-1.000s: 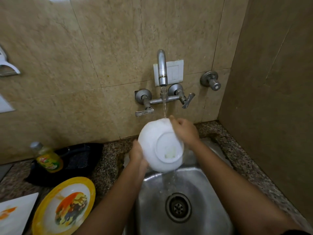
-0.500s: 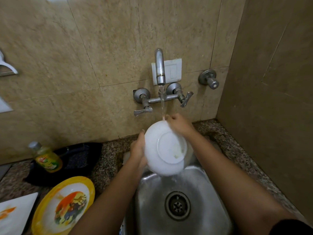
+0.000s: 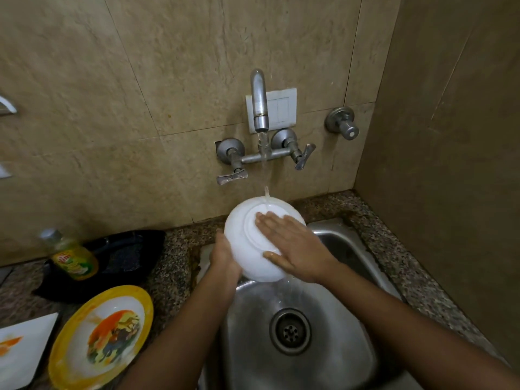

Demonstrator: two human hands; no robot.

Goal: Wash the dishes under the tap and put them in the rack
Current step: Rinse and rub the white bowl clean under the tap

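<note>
A white bowl (image 3: 242,237) is held over the steel sink (image 3: 247,327) with its underside turned toward me, under the running tap (image 3: 259,102). The water stream lands on the bowl's top edge. My left hand (image 3: 223,256) grips the bowl's left rim. My right hand (image 3: 295,246) lies flat on the bowl's base, fingers straight and spread. On the counter at left sit a yellow-rimmed plate (image 3: 101,336) with a coloured picture and a white square plate (image 3: 19,353) with an orange smear. No rack is in view.
A green dish-soap bottle (image 3: 71,257) stands on a black tray (image 3: 126,254) left of the sink. The sink drain (image 3: 289,330) is open. A wall valve (image 3: 342,122) sticks out at right. A brown side wall closes the right side.
My right hand moved from the bowl's top rim down onto its base and flattened out. The bowl shifted slightly up toward the stream.
</note>
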